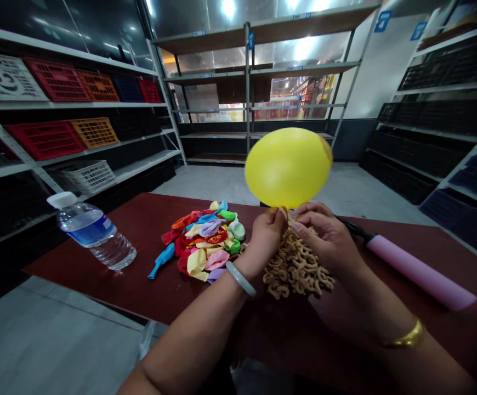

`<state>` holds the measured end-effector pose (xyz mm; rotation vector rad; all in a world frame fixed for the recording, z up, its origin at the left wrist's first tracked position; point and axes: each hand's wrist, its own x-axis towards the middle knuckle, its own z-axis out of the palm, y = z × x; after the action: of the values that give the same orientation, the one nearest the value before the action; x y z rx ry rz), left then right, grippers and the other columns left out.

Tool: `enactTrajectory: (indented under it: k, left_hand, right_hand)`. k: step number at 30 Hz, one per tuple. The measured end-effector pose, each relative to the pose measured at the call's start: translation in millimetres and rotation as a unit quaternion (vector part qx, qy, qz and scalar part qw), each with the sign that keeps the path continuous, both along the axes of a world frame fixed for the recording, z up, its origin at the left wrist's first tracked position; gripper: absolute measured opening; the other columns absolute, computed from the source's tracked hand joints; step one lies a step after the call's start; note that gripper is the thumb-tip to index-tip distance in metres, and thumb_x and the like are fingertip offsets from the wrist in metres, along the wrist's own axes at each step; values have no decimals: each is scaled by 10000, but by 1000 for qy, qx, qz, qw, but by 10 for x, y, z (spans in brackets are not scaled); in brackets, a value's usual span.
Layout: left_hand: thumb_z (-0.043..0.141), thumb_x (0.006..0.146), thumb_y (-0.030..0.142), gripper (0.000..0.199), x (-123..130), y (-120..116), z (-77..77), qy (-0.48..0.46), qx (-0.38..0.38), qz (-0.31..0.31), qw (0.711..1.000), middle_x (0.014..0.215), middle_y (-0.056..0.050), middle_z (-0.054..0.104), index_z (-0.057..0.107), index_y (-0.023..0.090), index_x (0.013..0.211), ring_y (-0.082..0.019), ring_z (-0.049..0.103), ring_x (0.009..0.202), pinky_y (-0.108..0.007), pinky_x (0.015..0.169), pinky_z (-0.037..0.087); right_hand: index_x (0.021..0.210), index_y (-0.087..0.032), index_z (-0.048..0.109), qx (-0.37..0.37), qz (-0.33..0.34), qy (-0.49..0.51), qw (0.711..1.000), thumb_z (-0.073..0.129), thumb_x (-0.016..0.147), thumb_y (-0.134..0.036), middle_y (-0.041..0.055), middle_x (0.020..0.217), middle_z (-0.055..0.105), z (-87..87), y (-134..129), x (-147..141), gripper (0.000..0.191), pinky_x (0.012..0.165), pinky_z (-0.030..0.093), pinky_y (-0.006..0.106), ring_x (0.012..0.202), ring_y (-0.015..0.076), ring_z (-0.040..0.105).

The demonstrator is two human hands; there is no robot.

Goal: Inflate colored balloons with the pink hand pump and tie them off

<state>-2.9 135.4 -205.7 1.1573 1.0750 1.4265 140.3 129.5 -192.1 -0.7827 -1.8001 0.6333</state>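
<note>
An inflated yellow balloon stands above the table with its neck at the bottom. My left hand is closed, pinching the balloon's neck between thumb and fingers. Beside it, my right hand has its fingers curled close to the neck; what lies between its fingertips is hidden. Under both hands is a heap of small tan curved pieces. To the left of my left hand lies a pile of uninflated balloons in many colours, with a blue one at its edge.
A water bottle with a white cap stands at the table's left. On the right lies a pink cylinder with a black end, resembling a hand pump. Around the dark red table are shelves and plastic crates.
</note>
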Motion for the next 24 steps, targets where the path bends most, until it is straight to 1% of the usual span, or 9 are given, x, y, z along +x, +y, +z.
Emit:
enactTrajectory:
  k: [1,2,3,6,10,13,16,19,24]
  left_hand:
    - [569,868,348,272,8,-9,-12,58,37,26,997,625,14,502,550,173,660,-110,425,607,-206,569,311]
    - [562,869,325,239,12,-19,-22,112,76,45,990,653,6,538,577,178,680,-122,451,640,-214,595,318]
    - [554,869,307,216,12,-31,-31,155,110,56,980,675,-1,565,593,183,697,-133,471,661,-222,612,321]
    - [548,868,280,177,-3,-55,-54,217,147,52,964,711,-9,601,601,194,724,-150,497,671,-233,632,330]
    - [480,917,309,242,-5,-65,-80,262,169,45,949,727,-27,612,595,194,738,-159,497,659,-240,619,326]
    - [450,937,331,285,15,-79,-82,296,168,55,939,728,-39,617,597,197,733,-164,489,651,-253,608,301]
    - [476,926,325,254,28,-105,-71,319,177,56,929,734,-44,614,587,204,732,-167,478,650,-264,606,285]
    - [498,914,321,231,29,-133,-55,326,172,48,928,737,-48,608,574,208,727,-171,466,649,-269,602,280]
    - [502,912,290,216,32,-142,-37,315,193,37,929,702,-33,577,551,208,719,-163,449,631,-278,611,273]
  right_hand:
    - [767,-230,672,59,-6,-24,998,663,809,-312,64,980,622,20,-15,-2,92,904,459,387,989,218,582]
    - [776,-235,676,96,-5,-36,995,652,819,-289,64,985,625,35,-25,0,73,922,451,395,999,218,583]
    - [802,-241,681,111,2,-41,993,634,835,-274,62,978,633,44,-30,7,66,916,456,397,986,214,591]
    - [897,-257,692,105,23,-47,993,586,876,-253,55,980,659,22,-19,38,108,895,474,390,969,204,610]
    - [978,-271,660,59,24,-22,998,610,863,-241,36,998,671,-81,37,62,130,910,480,400,970,200,625]
    - [939,-274,624,26,13,27,999,641,838,-257,20,943,647,-122,79,63,105,860,505,391,910,194,629]
    - [859,-259,634,75,-44,-12,996,671,809,-271,35,933,611,-95,100,77,63,852,496,392,915,205,603]
    - [860,-252,656,106,-93,-55,988,688,794,-288,45,915,613,-48,100,103,82,831,487,395,910,217,593]
    - [806,-230,665,101,-81,-65,989,666,814,-301,53,901,613,14,91,141,71,809,478,370,884,203,594]
